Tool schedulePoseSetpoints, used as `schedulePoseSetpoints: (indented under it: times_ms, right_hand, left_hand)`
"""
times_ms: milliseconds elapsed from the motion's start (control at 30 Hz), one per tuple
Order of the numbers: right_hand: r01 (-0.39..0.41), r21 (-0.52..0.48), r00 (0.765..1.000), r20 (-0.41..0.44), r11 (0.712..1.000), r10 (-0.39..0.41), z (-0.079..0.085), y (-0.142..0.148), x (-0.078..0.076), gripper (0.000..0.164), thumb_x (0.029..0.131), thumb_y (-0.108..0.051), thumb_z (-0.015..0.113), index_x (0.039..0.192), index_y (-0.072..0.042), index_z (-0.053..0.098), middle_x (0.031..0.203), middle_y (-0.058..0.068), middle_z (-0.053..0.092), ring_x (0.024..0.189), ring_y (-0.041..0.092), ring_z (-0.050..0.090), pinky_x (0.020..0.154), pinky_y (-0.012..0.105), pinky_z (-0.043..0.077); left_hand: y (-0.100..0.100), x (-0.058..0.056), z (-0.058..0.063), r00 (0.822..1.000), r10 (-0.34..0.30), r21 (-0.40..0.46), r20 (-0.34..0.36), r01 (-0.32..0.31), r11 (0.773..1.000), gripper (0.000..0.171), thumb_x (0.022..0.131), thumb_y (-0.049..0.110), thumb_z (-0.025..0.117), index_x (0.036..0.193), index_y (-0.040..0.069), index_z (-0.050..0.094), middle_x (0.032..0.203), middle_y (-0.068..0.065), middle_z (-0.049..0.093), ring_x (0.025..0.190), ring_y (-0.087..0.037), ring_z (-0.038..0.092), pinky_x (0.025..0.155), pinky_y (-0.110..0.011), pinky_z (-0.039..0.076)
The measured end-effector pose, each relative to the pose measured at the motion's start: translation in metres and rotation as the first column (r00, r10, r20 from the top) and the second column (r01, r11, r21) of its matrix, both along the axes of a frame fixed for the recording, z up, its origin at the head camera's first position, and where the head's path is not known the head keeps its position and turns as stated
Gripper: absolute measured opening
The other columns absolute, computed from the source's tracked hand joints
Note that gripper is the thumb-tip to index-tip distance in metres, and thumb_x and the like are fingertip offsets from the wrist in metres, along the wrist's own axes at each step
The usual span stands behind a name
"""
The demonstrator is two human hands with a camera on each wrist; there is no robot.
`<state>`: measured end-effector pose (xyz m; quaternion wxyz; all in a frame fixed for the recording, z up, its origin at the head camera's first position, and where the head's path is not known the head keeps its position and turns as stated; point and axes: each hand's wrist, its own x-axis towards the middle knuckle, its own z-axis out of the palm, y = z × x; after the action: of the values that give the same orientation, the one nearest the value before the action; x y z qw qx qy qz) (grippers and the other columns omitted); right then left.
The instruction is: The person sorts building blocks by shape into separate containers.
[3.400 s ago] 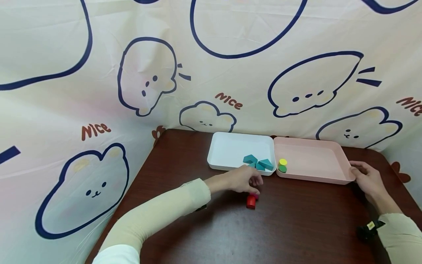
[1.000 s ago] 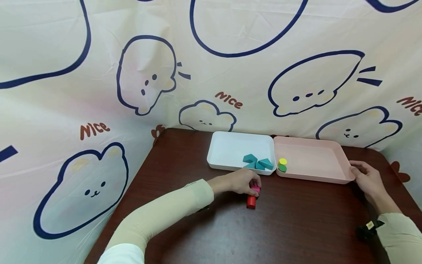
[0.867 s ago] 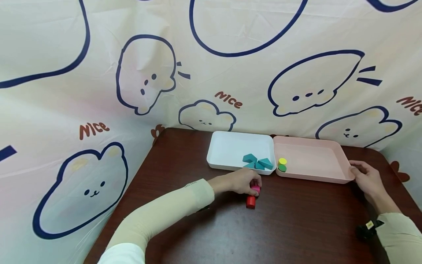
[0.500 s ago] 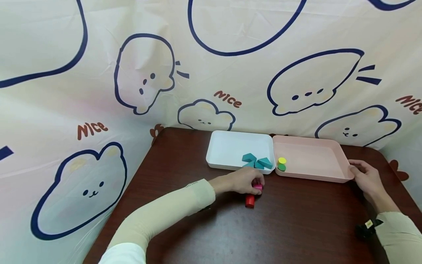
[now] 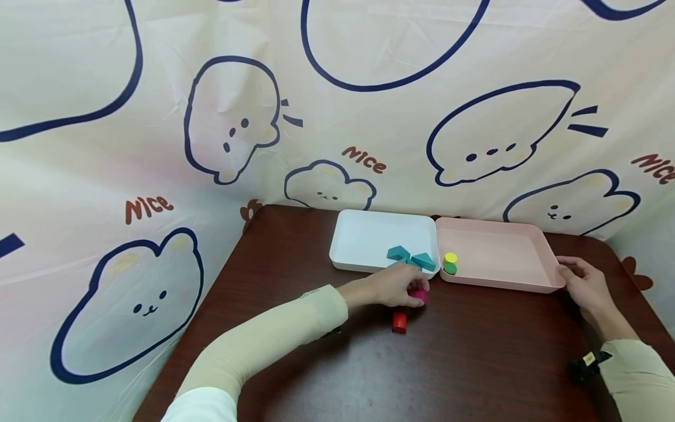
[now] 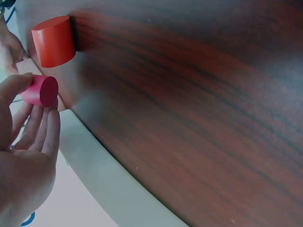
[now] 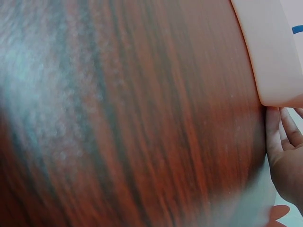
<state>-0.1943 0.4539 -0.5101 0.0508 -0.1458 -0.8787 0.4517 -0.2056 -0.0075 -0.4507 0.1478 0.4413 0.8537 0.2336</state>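
Note:
My left hand (image 5: 394,286) pinches a small pink cylinder block (image 5: 419,295) between thumb and fingers, just in front of the white tray (image 5: 364,264). In the left wrist view the round end of the pink block faces the camera. A red cylinder block (image 5: 399,322) lies on the table just nearer to me than that hand. My right hand (image 5: 587,287) touches the right end of the pink tray (image 5: 506,252); its thumb (image 7: 273,125) meets the end wall in the right wrist view.
Several teal wedge blocks (image 5: 423,261) lie in the white tray's near right corner, partly hidden by my left hand. A yellow block (image 5: 450,258) and a green block (image 5: 449,268) sit at the pink tray's left end. The trays stand side by side on the brown table (image 5: 474,351).
My left hand has taken hold of the pink block from beside the red one and moved it right and away from me. The right hand and both trays have stayed in place.

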Motion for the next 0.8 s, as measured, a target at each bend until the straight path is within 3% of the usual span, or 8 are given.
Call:
schedulePoseSetpoints:
  times_ms: [533,800]
  right_hand:
    - [0.015,-0.018,1.000,0.015,1.000,-0.014,-0.002,0.001,0.001,0.048,0.114,-0.034,0.044,0.146,0.001,0.050,0.136,0.023,0.050,0.090,0.009,0.052,0.064,0.012,0.050]
    - [0.007,-0.009,1.000,-0.001,1.000,-0.007,-0.001,0.000,0.000,0.050,0.114,-0.034,0.044,0.147,0.003,0.049,0.136,0.023,0.050,0.090,0.008,0.052,0.065,0.012,0.051]
  left_hand:
    - [0.002,-0.005,0.012,1.000,0.004,0.032,-0.007,-0.004,0.999,0.033,0.096,0.021,0.082,0.124,0.007,0.072,0.110,0.002,0.068,0.098,-0.008,0.062,0.085,-0.008,0.049]
    - [0.001,-0.009,0.024,0.999,0.047,0.065,0.009,-0.047,0.997,0.034,0.094,0.017,0.083,0.123,0.007,0.070,0.109,0.003,0.065,0.096,-0.006,0.062,0.083,-0.009,0.052]
